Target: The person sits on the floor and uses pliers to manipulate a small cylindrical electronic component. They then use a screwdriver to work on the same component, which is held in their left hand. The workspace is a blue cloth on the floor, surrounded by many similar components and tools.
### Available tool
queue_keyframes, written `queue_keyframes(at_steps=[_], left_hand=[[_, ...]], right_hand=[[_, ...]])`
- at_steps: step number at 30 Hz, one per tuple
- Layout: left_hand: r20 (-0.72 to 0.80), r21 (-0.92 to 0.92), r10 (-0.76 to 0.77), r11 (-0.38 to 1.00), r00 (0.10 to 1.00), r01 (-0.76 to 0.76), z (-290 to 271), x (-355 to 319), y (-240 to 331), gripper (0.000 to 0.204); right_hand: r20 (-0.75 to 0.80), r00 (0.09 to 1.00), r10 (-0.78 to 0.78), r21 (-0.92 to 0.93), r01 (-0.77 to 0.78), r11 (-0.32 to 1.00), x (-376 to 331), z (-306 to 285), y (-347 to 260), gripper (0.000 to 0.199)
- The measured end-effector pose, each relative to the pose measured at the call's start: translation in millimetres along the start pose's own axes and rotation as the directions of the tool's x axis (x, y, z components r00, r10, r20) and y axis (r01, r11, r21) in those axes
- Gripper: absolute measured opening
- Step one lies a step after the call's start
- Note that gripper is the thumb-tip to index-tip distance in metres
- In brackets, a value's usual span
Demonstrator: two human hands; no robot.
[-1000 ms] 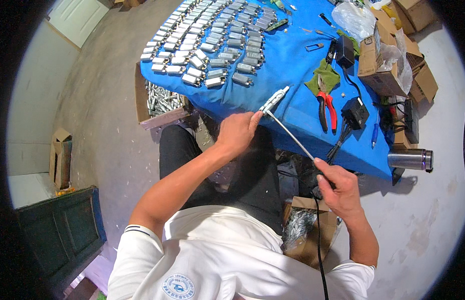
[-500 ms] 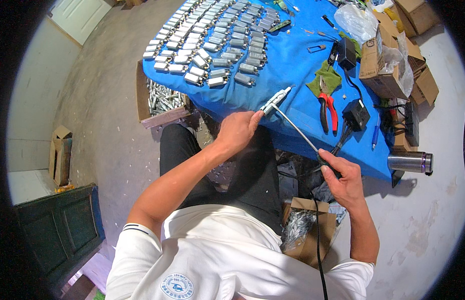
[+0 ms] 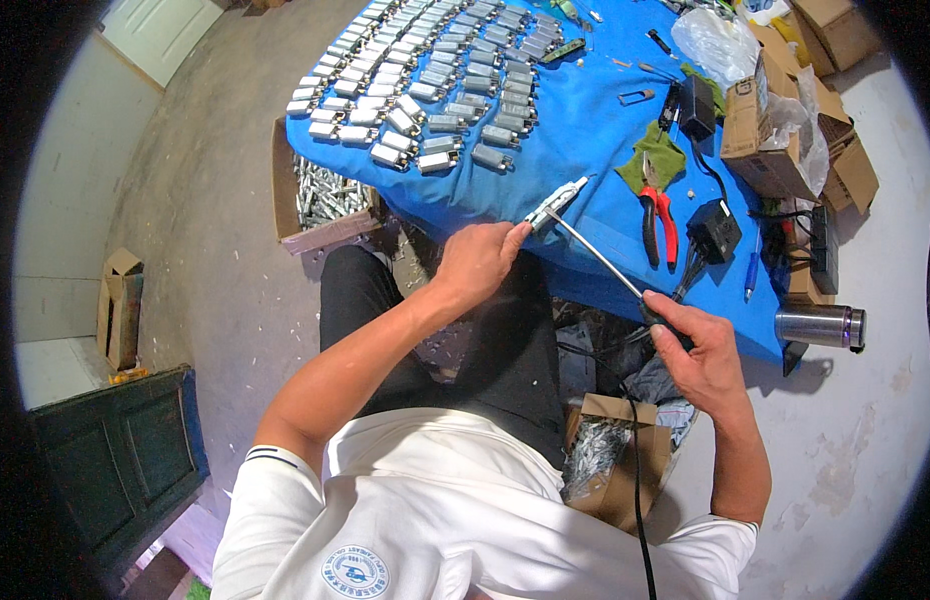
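Note:
My left hand (image 3: 477, 262) is closed at the table's near edge, pinching one end of a slim, silvery-white metal part (image 3: 557, 204) with a narrow tip. From the right, my right hand (image 3: 700, 350) grips the dark handle of a screwdriver (image 3: 602, 252) with a long straight metal shaft. The shaft's tip meets the side of the metal part; whether it sits in a slot is too small to tell. Beyond my hands, rows of small silver metal housings (image 3: 440, 123) cover the left of the table. Red-and-black pliers (image 3: 659, 215) lie to the right on a green cloth (image 3: 666, 155).
The blue-covered table (image 3: 575, 130) holds black power adapters (image 3: 713, 230) with cables, a blue pen (image 3: 752, 275) and a steel cylinder (image 3: 821, 325) at its right corner. Below stand cardboard boxes of metal parts (image 3: 330, 195). A black cord (image 3: 637, 480) hangs near my right forearm.
My right hand has shifted slightly right and down with the screwdriver, and its fingers sit differently on the handle. The left hand and metal part have barely moved.

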State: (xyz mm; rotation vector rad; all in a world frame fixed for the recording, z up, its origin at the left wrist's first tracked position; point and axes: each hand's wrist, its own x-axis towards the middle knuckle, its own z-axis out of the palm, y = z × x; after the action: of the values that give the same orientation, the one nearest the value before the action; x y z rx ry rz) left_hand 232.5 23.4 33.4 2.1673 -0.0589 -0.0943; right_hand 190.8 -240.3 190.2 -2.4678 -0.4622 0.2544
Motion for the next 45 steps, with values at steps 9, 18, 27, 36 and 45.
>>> queue_keyframes(at_steps=[9, 18, 27, 36, 45], left_hand=[[0.046, 0.007, 0.011, 1.0, 0.999, -0.011, -1, -4, 1, 0.05], [0.127, -0.033, -0.004, 0.999, 0.992, 0.008, -10, -2, -1, 0.052], [0.137, -0.026, 0.025, 0.999, 0.99, -0.022, -19, 0, -8, 0.049], [0.156, -0.076, -0.029, 0.996, 0.987, 0.041, -22, 12, -7, 0.051], [0.177, -0.095, -0.034, 0.994, 0.984, 0.052, -22, 13, -17, 0.056]], right_hand=[[0.148, 0.989, 0.028, 0.076, -0.039, 0.996, 9, -11, 25, 0.038], [0.374, 0.884, 0.28, 0.244, -0.385, 0.89, 22, -27, 49, 0.039], [0.49, 0.835, 0.25, 0.539, -0.516, 0.666, 31, -13, 84, 0.041], [0.763, 0.64, 0.095, 0.425, -0.607, 0.671, 8, 57, 46, 0.041], [-0.015, 0.984, 0.177, 0.323, -0.163, 0.932, -38, 12, 49, 0.034]])
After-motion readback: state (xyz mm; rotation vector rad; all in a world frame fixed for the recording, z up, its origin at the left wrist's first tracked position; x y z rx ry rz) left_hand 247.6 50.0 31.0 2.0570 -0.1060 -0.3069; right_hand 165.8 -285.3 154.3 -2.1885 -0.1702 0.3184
